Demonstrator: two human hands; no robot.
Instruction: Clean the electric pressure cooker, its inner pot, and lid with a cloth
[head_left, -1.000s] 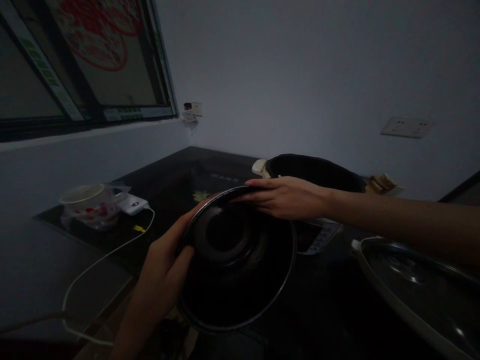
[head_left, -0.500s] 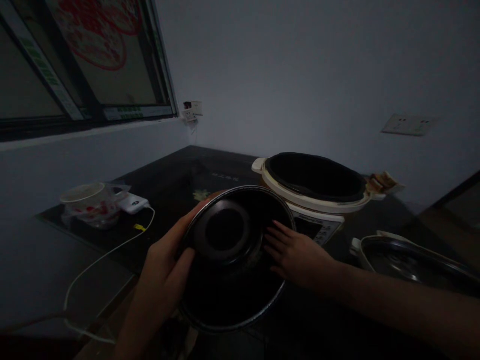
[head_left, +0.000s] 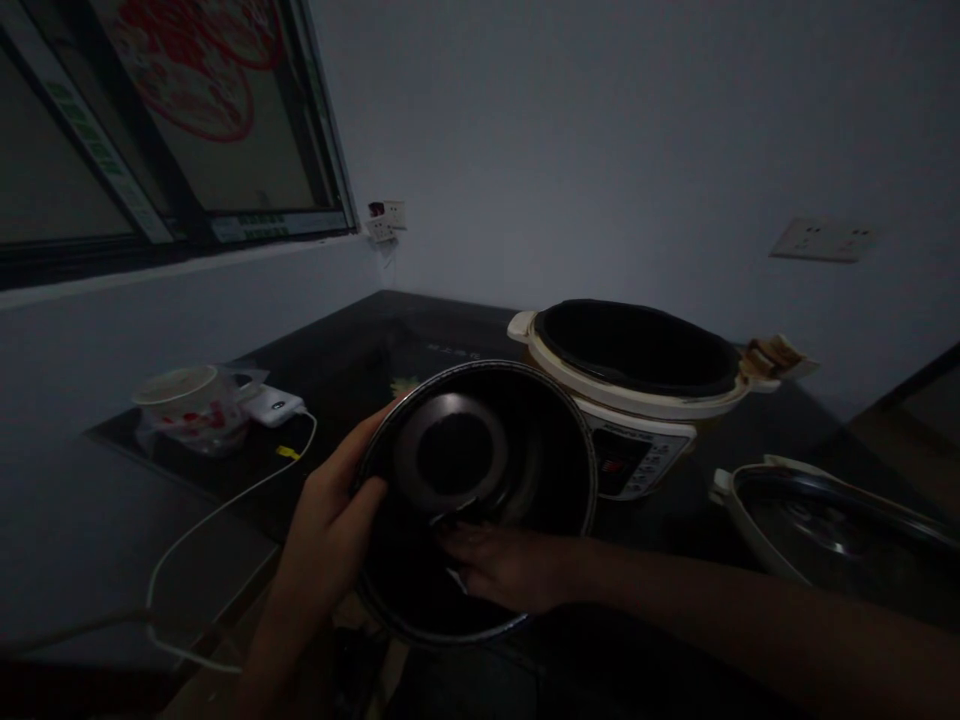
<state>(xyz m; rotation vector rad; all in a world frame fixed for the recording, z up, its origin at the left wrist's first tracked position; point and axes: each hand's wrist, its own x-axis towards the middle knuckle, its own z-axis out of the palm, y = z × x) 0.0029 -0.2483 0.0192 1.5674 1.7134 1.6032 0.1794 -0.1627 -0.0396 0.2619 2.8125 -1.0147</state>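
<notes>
A dark round inner pot (head_left: 536,425) with a pale rim is tipped toward me, its hollow inside and round bottom showing. My left hand (head_left: 334,515) grips its left rim, thumb inside and fingers behind the outer wall. My right hand (head_left: 502,565) reaches into the pot and presses low on the inner wall, fingers close together. A small pale edge and a dark shape show beneath its fingers, too dim to make out. Behind the pot stands a white-rimmed electric cooker body (head_left: 637,390), uncovered, with a dark interior and a front control panel.
The cooker's lid (head_left: 825,530) lies at the right on the dark tabletop (head_left: 330,350). To the left are a bagged cup (head_left: 191,405) and a white device (head_left: 274,405) with a cable (head_left: 202,540). A brown-stained piece (head_left: 776,355) sits by the cooker's right edge.
My right hand has moved left and down inside the pot, from the right inner wall to the lower part. My left hand keeps its hold; the view has shifted slightly.
</notes>
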